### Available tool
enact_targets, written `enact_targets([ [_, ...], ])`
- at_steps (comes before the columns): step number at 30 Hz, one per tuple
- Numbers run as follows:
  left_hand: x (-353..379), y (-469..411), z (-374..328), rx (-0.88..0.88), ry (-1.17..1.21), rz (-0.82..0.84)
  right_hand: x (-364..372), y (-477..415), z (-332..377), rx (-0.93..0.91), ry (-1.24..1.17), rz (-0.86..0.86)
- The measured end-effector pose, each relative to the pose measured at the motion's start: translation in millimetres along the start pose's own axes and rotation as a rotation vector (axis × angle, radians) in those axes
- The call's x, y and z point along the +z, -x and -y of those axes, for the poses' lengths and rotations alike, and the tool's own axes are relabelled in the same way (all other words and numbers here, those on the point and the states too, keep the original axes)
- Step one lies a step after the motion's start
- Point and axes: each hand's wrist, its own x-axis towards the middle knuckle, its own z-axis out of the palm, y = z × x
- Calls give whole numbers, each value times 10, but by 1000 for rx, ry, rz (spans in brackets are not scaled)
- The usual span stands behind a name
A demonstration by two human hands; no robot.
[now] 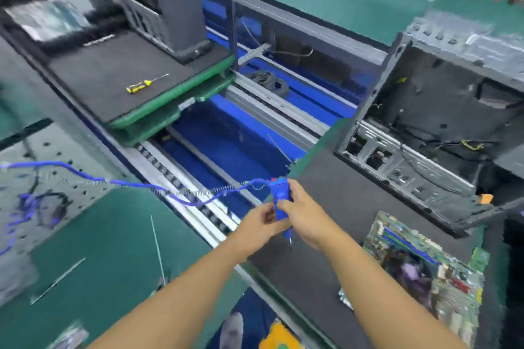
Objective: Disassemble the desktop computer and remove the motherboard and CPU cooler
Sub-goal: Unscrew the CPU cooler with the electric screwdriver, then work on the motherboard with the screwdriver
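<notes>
Yellow screwdriver [139,86] lies idle on far mat. Blue cable [113,180] feeds powered driver [279,198]. Left hand [262,224] pinches its lower end, likely adjusting bit; right hand [303,215] wraps body. Motherboard [419,269] already out, flat on mat beside opened case [425,136].

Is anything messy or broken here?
Nothing looks broken. The motherboard lies crooked on the mat. The case is open, with loose wires trailing inside. That fits a computer being taken apart.
</notes>
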Motion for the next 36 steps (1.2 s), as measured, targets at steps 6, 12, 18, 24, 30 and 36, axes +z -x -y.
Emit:
enact_targets([
  [6,-928,582,387,-55,149,-341,1024,-319,107,-5,157,226],
  [12,-1966,1105,919,-340,-166,-929,1804,-347,-35,174,336,443],
  [18,-2471,1355,1429,-618,-372,-865,2113,-380,-147,297,363,474],
  [24,-2423,1289,1571,-700,-489,-861,2092,-461,-116,316,398,427],
  [30,-2233,1332,1469,-681,-880,-933,1999,-461,-110,324,359,381],
  [36,-1749,1180,1368,-297,-736,-668,1780,-323,-147,316,329,336],
])
